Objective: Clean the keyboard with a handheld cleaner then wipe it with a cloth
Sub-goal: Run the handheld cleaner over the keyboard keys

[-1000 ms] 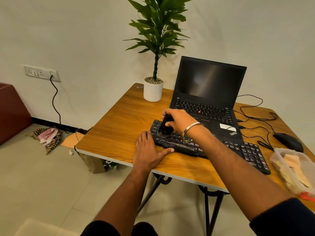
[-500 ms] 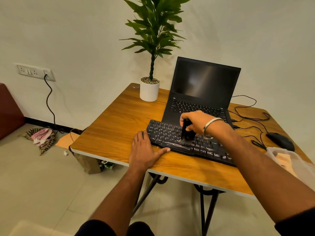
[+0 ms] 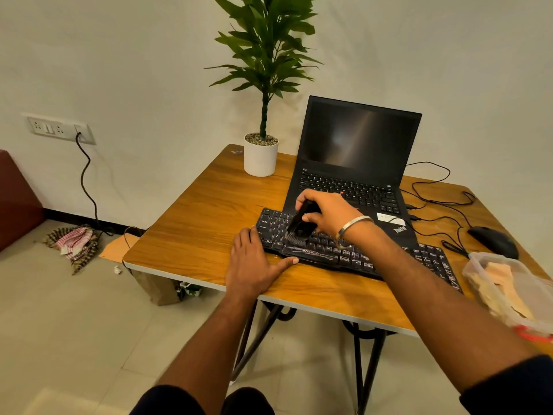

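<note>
A black external keyboard (image 3: 353,257) lies across the wooden table (image 3: 191,235), in front of an open black laptop (image 3: 356,163). My right hand (image 3: 329,215), with a metal bangle on the wrist, grips a small black handheld cleaner (image 3: 300,224) whose brush end presses on the keys at the keyboard's left part. My left hand (image 3: 254,266) rests flat on the table at the keyboard's left front corner, thumb against its front edge. A pale cloth (image 3: 505,280) lies in a clear plastic container (image 3: 481,265) at the right.
A potted plant in a white pot (image 3: 261,158) stands at the table's back left. A black mouse (image 3: 493,241) and loose cables (image 3: 434,202) lie right of the laptop. On the floor to the left are a checked rag (image 3: 74,242), cardboard and a wall-socket cable.
My right hand has swept the cleaner from the keyboard's left end to its middle and back toward the left. My left hand has stayed in place.
</note>
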